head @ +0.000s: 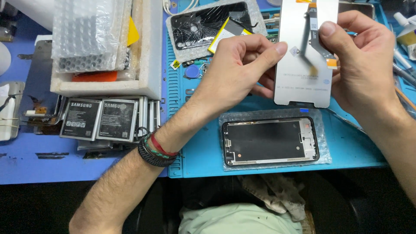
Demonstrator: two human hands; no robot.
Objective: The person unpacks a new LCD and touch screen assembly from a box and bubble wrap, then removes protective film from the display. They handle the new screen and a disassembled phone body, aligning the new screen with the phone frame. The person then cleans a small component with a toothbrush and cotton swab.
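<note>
Bench layout around the raised display panel

Phone frame is lying at six o'clock below it; batteries are sitting at nine o'clock of that frame.

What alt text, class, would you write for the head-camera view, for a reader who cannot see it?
Two bare hands, the left hand and the right hand, hold a grey phone screen panel back-side up, with its flex cable showing, above a blue work mat. Below it an empty phone frame lies on bubble wrap; a cracked back cover and phone batteries lie nearby.

Bare blue mat right of the phone frame lies open; batteries and foam box crowd the left
</note>
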